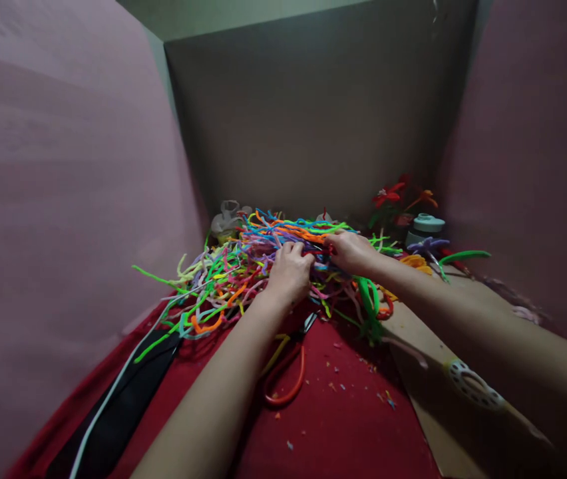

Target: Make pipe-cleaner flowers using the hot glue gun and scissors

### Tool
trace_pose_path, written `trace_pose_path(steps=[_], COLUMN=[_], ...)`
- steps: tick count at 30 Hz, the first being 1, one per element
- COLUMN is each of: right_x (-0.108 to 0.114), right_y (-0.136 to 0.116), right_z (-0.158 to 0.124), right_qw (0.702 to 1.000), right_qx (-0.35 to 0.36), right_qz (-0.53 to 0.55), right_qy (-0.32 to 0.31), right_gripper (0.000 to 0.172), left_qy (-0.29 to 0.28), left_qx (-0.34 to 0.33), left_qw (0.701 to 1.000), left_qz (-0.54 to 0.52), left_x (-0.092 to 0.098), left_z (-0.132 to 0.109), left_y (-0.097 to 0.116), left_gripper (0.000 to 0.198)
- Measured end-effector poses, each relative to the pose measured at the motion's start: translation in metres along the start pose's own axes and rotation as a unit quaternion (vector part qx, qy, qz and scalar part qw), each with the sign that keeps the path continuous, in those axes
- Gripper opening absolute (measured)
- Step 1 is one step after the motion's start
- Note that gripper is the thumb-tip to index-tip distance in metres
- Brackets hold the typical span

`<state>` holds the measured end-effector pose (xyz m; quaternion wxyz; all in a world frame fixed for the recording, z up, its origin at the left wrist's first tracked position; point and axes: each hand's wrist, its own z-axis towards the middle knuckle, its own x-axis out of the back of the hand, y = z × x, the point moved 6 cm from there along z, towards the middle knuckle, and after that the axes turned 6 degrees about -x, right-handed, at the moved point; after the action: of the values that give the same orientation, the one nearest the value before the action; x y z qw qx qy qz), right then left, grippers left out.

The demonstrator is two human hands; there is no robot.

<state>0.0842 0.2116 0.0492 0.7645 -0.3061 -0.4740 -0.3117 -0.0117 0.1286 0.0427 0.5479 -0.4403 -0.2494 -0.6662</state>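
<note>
A big tangled heap of many-coloured pipe cleaners (243, 266) lies in front of me, and both my hands are in it. My left hand (291, 271) is closed at the middle of the heap, fingers curled around a red pipe cleaner (308, 253). Just to its right and slightly farther away, my right hand (352, 251) pinches at red strands too; its fingertips are partly hidden among the stems. Orange pipe cleaners (308, 233) lie across the top beside it. Below my hands, an orange-red loop (286, 401) and a metal tip (309, 322) rest on the red cloth (343, 432).
Bundled green stems (369, 303) hang at the right of the heap. Farther back stand red pipe-cleaner flowers (390, 195) and a lidded container (427, 225). A white cable (114, 386) runs over a black strip (128, 406) at left. A perforated disc (476, 384) lies on a board (413, 339).
</note>
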Motion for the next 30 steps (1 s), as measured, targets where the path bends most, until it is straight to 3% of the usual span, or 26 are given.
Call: trace_pose_path(steps=[6,13,17,19,21,23,25,27,30], right_x=[-0.004,0.0,0.002,0.006,0.011,0.017,0.023,0.033,0.062], right_y=[0.019,0.031,0.036,0.037,0.034,0.029,0.021,0.013,0.006], right_z=[0.011,0.009,-0.003,-0.01,-0.017,-0.024,-0.031,-0.039,-0.058], right_qw=[0.998,0.985,0.971,0.964,0.951,0.937,0.938,0.953,0.957], right_qx=[-0.042,-0.059,-0.065,-0.069,-0.062,-0.04,-0.013,0.012,0.014], right_qz=[0.037,0.161,0.227,0.257,0.303,0.346,0.346,0.302,0.242], right_qy=[-0.021,-0.03,-0.026,-0.018,-0.009,-0.002,-0.006,0.014,0.159], right_gripper=[0.032,0.028,0.023,0.019,0.018,0.017,0.017,0.017,0.023], left_qy=[-0.014,0.006,0.034,0.094,0.182,0.222,0.187,0.156,0.18], left_qx=[-0.031,-0.019,0.011,0.067,0.139,0.177,0.181,0.18,0.174], left_qw=[0.999,0.999,0.996,0.989,0.963,0.914,0.837,0.771,0.741], left_qz=[-0.018,-0.05,-0.082,-0.095,-0.145,-0.289,-0.482,-0.591,-0.623], left_x=[-0.012,-0.022,-0.015,-0.002,0.013,0.019,0.015,0.014,0.022], left_z=[-0.016,-0.015,-0.012,-0.013,-0.016,-0.018,-0.016,-0.014,-0.016], left_y=[-0.006,-0.014,-0.016,-0.02,-0.025,-0.025,-0.018,-0.01,-0.004], left_gripper=[0.022,0.02,0.024,0.028,0.03,0.036,0.037,0.029,0.023])
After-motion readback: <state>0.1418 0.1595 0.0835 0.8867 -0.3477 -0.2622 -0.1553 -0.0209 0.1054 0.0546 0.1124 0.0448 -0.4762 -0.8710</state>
